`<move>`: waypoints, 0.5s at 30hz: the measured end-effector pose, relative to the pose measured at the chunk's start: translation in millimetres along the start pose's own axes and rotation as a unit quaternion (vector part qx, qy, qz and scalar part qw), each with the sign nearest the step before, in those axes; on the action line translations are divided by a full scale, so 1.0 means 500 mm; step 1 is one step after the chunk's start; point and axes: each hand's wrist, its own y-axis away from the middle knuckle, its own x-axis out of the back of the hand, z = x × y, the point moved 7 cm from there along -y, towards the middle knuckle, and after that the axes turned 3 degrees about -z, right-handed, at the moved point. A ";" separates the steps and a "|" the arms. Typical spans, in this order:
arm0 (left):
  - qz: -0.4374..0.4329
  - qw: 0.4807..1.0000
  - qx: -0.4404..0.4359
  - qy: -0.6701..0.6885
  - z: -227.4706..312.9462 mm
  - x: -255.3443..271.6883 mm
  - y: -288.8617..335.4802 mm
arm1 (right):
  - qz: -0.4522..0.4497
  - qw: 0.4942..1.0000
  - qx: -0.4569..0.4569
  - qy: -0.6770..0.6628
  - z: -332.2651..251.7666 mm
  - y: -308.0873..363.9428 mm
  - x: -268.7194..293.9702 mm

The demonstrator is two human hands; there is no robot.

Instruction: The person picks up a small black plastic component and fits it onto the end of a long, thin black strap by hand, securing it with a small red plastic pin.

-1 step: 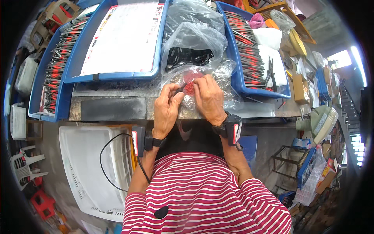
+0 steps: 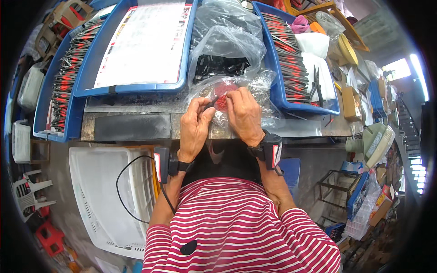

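Note:
My left hand (image 2: 195,125) pinches a small black part (image 2: 210,104) between thumb and fingers at the near edge of the bench. My right hand (image 2: 245,113) is closed beside it, thumb against the fingertips; anything held there is hidden or too small to name. Just beyond and between the fingertips lie small red pieces (image 2: 221,102) on clear plastic. Farther back, a clear plastic bag (image 2: 227,43) gapes toward me, with many small black parts (image 2: 218,67) inside it.
Blue trays flank the bag: a left tray (image 2: 132,88) with a printed white sheet (image 2: 145,43), and a right tray (image 2: 314,108) with rows of red-and-black pliers (image 2: 287,59). More pliers (image 2: 73,77) fill a tray at far left. A white plastic crate (image 2: 104,195) stands below the bench, left.

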 end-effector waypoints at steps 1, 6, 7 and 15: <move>0.001 1.000 -0.009 -0.002 0.009 0.001 -0.001 | -0.001 1.000 0.001 -0.001 -0.001 0.001 -0.002; 0.004 0.999 -0.030 -0.040 0.037 0.002 0.003 | 0.014 0.994 -0.042 -0.101 0.027 0.004 0.002; -0.010 0.997 -0.018 -0.071 0.040 -0.001 0.003 | 0.021 0.989 -0.065 -0.133 0.031 0.004 0.008; -0.058 0.996 0.058 0.032 0.051 -0.030 -0.002 | 0.045 0.948 -0.157 -0.273 0.053 0.003 0.034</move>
